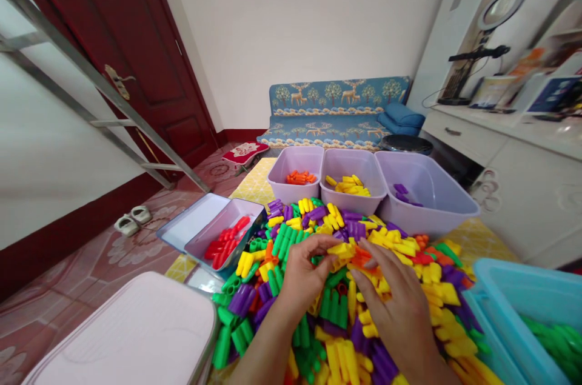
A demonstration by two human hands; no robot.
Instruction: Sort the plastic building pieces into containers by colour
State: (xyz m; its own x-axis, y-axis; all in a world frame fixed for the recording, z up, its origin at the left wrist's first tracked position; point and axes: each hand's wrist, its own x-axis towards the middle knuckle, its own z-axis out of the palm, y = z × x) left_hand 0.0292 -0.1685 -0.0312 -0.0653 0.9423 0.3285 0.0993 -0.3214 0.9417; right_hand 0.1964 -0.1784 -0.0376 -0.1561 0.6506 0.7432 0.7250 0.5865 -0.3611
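Note:
A large pile of plastic building blocks [334, 306] in green, yellow, purple and orange spreads over the table before me. Over its middle, my left hand [307, 270] pinches a yellow block [342, 250] between thumb and fingers. Close beside it, my right hand [398, 300] has its fingers and thumb around an orange block [362, 256]. The two blocks are side by side; whether they are joined I cannot tell. Fingers partly hide both of them.
Behind the pile stand lilac bins with orange blocks [300, 177], yellow blocks [350, 186] and purple blocks [404, 194]. A box [197, 245] at left holds red blocks. A turquoise bin [504, 306] at right holds green ones. A pale lid [136, 330] lies front left.

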